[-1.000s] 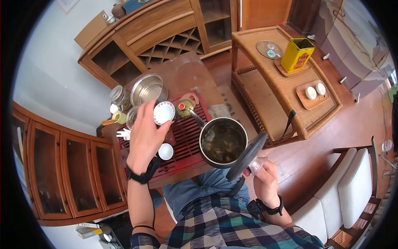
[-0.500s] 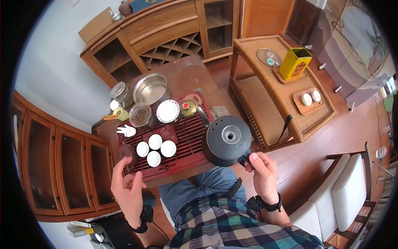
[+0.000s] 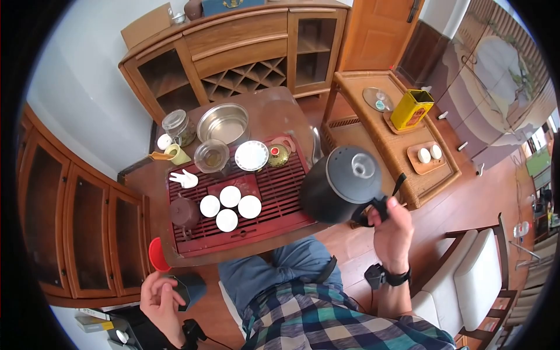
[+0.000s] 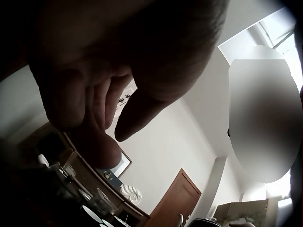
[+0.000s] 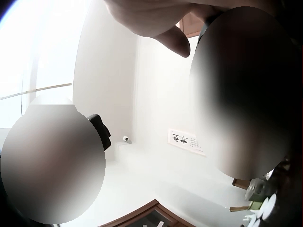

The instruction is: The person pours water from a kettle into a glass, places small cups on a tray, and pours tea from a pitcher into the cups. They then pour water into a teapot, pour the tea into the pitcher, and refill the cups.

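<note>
My right hand (image 3: 392, 233) grips the handle of a dark grey kettle (image 3: 335, 186), raised and tilted beside the tea tray's right end. Its lid (image 3: 353, 175), with a clear knob, is on. At lower left my left hand (image 3: 160, 303) hangs with loosely curled fingers, away from the table; in the left wrist view nothing shows between thumb and fingers (image 4: 102, 151). Several small white cups (image 3: 227, 220) stand grouped on the red slatted tea tray (image 3: 274, 201). A brown teapot (image 3: 184, 213) sits at its left end. Behind are a patterned white bowl (image 3: 251, 156) and a glass pitcher (image 3: 212, 156).
A steel pot (image 3: 223, 123) and a lidded glass jar (image 3: 179, 127) stand at the back of the table. On the tray's left is a white hand-shaped figure (image 3: 185, 178). A rattan cart (image 3: 385, 160) with a yellow tin (image 3: 412, 111) stands right; a red rim (image 3: 157, 255) shows below the table's left corner.
The kettle was open with its lid raised; now the lid is on and the kettle is lifted to the right. My left hand has drawn back from the white bowl to the lower left.
</note>
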`<state>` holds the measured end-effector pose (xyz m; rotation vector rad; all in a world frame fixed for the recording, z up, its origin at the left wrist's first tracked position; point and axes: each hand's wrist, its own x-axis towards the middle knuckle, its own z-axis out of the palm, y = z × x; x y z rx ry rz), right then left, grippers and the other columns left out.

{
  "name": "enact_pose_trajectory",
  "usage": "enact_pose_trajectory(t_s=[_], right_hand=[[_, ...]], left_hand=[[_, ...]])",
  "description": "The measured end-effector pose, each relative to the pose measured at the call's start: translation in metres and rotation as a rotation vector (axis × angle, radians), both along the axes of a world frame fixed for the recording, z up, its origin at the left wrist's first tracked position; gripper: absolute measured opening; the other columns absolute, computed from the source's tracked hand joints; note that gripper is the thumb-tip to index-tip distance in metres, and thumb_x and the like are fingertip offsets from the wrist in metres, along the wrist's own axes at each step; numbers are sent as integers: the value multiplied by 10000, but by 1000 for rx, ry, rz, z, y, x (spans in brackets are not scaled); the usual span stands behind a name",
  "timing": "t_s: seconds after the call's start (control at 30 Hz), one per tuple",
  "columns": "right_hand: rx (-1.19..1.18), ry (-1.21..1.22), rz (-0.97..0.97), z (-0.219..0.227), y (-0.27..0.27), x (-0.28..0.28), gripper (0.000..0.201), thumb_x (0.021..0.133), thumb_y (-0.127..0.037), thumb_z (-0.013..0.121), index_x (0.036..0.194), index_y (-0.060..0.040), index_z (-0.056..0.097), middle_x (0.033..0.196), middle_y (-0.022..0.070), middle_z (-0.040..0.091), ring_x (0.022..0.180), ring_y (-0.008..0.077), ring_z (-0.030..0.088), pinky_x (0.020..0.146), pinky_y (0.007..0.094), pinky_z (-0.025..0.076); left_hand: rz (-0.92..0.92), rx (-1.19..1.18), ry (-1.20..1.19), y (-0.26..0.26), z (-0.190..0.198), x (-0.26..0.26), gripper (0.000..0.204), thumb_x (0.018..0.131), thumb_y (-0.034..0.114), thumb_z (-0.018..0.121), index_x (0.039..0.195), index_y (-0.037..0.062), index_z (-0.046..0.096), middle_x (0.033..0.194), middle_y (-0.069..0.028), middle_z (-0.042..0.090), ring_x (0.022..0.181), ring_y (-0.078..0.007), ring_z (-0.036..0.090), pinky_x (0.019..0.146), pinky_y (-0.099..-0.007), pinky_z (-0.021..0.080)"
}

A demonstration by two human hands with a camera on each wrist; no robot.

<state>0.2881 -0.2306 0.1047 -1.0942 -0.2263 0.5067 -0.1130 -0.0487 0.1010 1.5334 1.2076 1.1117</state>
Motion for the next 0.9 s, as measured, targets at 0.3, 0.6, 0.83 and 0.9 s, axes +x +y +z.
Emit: enact_pose_trajectory(t_s=[0.3,0.6,0.83,0.9], right_hand=[[97,-72,97,43,75,83,205,1023,-298,623,995,-100,576,862,23,630,722,151,562,682,303,420],[38,0,203,9,210,161,229,1016,-237,590,880,-59,641,695,39,609,602,126,515,581,269,390],[-45,31,184,-31,281,187,218,982,-186,593,896,-12,690,676,76,639,539,151,527,519,294,407],[-82,8,186,-42,291,191,225,973,-185,592,910,3,699,678,80,642,531,154,526,508,294,406]], left_hand=[[64,-106,-34,3,-25,-65,216,999,78,660,1203,13,688,776,-112,671,601,-129,584,520,-238,436],[151,-581,138,-5,-145,-112,163,983,133,641,1019,13,744,667,-23,618,536,-107,506,518,-262,395],[149,-761,87,-35,-246,-131,154,941,147,664,954,10,734,681,-43,641,551,-126,539,512,-270,423],[122,-803,100,-38,-242,-121,154,931,152,676,952,11,736,682,-48,648,552,-131,550,502,-274,428]])
